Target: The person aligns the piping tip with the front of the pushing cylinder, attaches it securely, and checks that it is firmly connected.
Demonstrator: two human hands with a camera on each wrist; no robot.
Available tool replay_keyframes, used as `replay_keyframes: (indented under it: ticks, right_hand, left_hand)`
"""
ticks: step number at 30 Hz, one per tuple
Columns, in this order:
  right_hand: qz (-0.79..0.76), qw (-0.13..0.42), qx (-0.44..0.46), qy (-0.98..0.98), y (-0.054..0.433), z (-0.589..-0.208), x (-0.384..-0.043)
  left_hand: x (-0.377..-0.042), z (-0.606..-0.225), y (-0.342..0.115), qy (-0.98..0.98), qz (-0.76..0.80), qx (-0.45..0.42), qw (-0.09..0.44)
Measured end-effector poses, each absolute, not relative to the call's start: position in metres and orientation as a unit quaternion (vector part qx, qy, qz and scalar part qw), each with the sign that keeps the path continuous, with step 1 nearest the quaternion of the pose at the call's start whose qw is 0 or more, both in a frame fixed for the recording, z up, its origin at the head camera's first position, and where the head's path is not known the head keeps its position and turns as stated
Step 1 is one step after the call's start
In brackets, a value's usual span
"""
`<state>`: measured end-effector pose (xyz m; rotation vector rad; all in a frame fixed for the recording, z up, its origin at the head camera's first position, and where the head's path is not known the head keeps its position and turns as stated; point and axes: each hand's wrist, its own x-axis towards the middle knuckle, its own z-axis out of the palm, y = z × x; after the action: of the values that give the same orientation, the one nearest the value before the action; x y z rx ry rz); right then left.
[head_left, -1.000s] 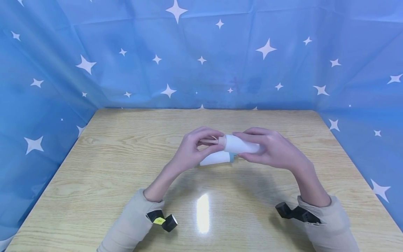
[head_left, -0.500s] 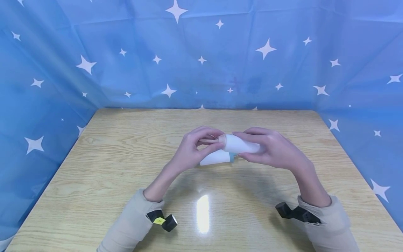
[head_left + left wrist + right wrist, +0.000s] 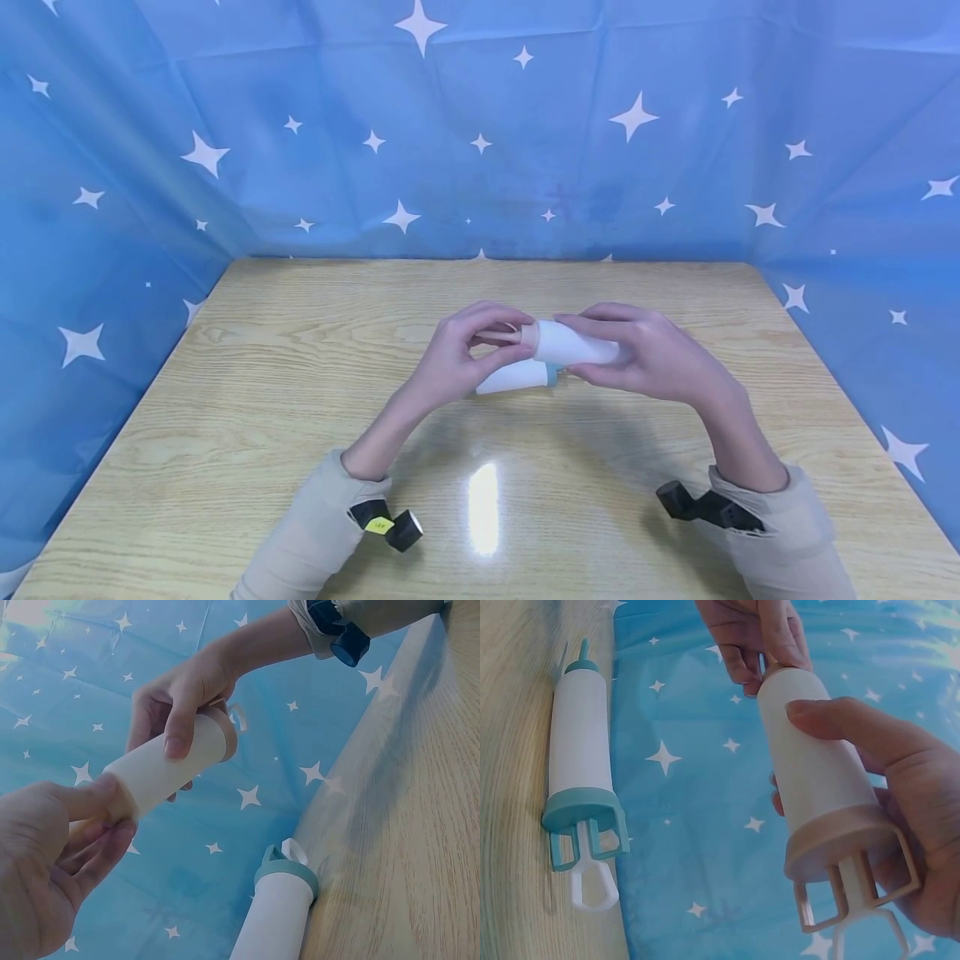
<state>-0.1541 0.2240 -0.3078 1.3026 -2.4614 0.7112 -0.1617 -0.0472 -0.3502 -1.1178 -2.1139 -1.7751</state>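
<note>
Above the table, both hands hold a decorating syringe with a white barrel (image 3: pixel 573 342) and beige ends. My right hand (image 3: pixel 656 354) grips the barrel, thumb on one side and fingers on the other. In the right wrist view, its beige collar (image 3: pixel 844 836) has looped handles and a pale plunger ring. My left hand (image 3: pixel 453 354) pinches the beige nozzle cap (image 3: pixel 529 336) at the other end; fingers partly hide the thin nozzle. A second syringe (image 3: pixel 581 735), white with teal ends, lies on the table below, partly hidden by the left hand in the head view.
A light wood-grain table (image 3: pixel 247 433) extends around the hands. Blue cloth with white stars (image 3: pixel 480 108) stands behind it and along both sides. Black wrist cameras (image 3: pixel 405 531) are strapped over the beige sleeves.
Both arms and the teal-ended syringe stay in place. The left fingertips shift very slightly at the beige cap.
</note>
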Motion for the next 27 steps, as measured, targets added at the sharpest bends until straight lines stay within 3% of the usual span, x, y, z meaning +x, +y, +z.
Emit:
replay_keyframes:
  ticks: [12, 27]
  right_hand:
    - [0.24, 0.128, 0.442, -0.855, 0.224, -0.3075, -0.1539]
    - [0.242, 0.128, 0.44, -0.855, 0.2225, -0.3073, -0.1528]
  left_hand:
    - [-0.1633, -0.3496, -0.0477, -0.692, -0.597, -0.395, 0.095]
    - [-0.1605, -0.3483, -0.0476, -0.717, -0.598, -0.353, 0.063]
